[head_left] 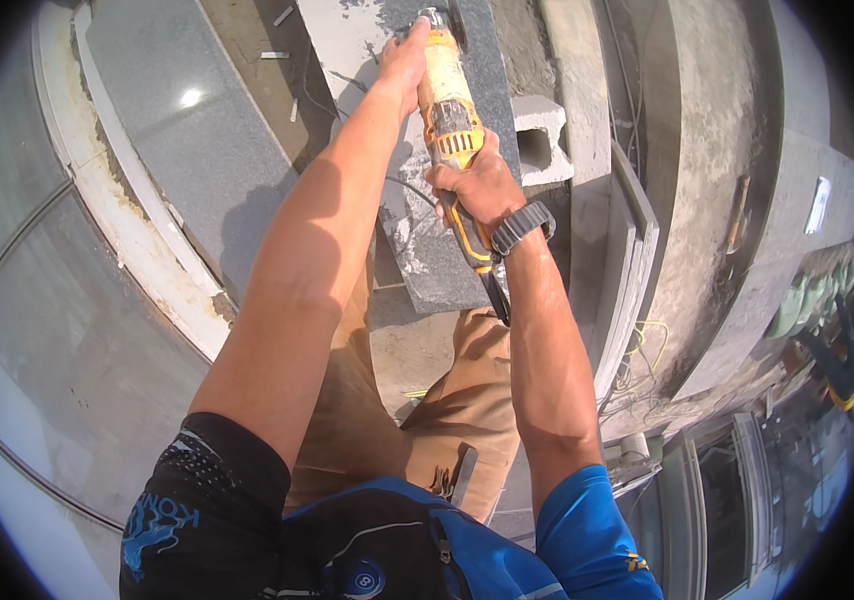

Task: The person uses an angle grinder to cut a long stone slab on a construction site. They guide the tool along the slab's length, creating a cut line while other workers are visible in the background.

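Note:
Both my arms reach forward to a yellow and black angle grinder (450, 95) at the top of the view. Near its head, my left hand (405, 68) is wrapped round the front of the tool. My right hand (482, 185), with a dark watch on the wrist, grips the rear handle. The grinder's disc (460, 27) shows only partly, edge-on, at the right of the head. Beneath the tool lies a grey stone slab (447, 270), with pale dust over part of its face. Whether the disc touches the slab I cannot tell.
A hollow concrete block (543, 140) sits right of the slab. Another dark slab (182, 100) lies to the left. Stacked slabs (627, 270) stand on edge at the right. A hammer-like tool (738, 215) lies farther right, and a thin cord (409, 186) crosses the dusty slab.

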`<action>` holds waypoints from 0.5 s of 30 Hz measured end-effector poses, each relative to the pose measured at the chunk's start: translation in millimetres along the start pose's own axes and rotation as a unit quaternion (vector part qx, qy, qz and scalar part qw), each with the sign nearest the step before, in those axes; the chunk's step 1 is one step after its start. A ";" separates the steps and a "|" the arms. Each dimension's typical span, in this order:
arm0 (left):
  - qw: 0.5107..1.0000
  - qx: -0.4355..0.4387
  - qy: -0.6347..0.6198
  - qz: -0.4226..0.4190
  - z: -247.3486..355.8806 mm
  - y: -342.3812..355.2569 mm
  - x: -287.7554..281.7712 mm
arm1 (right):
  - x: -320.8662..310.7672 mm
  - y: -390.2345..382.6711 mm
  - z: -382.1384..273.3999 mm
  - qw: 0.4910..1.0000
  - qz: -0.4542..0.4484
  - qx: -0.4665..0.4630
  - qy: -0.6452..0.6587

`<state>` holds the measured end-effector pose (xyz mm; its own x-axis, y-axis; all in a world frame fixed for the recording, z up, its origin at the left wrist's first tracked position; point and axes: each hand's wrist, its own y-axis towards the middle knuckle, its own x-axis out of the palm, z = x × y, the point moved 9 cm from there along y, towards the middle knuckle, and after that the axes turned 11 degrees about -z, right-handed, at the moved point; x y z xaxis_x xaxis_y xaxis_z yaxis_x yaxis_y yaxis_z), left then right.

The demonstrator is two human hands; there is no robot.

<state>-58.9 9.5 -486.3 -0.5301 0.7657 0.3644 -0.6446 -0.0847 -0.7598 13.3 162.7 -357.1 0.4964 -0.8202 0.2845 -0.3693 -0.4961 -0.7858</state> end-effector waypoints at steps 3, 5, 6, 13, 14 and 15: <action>0.999 0.005 -0.007 0.046 8.4 -3.3 2.3 | -0.5 3.6 -8.4 1.000 -0.001 -0.007 -0.004; 0.998 0.010 -0.010 0.067 18.1 -8.8 6.2 | -1.2 7.2 -11.2 1.000 -0.005 -0.002 0.002; 0.997 0.010 -0.010 0.070 19.9 -6.9 4.5 | -1.3 10.4 -12.9 1.000 -0.006 -0.008 -0.001; 1.000 0.006 -0.006 0.014 31.6 21.0 2.1 | -1.7 29.2 -23.3 1.000 -0.001 -0.013 -0.004; 1.000 0.003 -0.007 0.002 32.9 25.1 3.4 | -2.8 32.2 -24.0 1.000 0.003 -0.010 -0.008; 1.000 0.001 -0.008 -0.011 33.6 27.6 4.6 | -3.0 34.9 -25.1 1.000 0.001 -0.008 -0.007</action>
<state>-97.7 -10.7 -487.5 -0.5244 0.7570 0.3898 -0.6574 -0.0689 -0.7504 -20.8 140.7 -371.6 0.5069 -0.8171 0.2747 -0.3834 -0.4991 -0.7771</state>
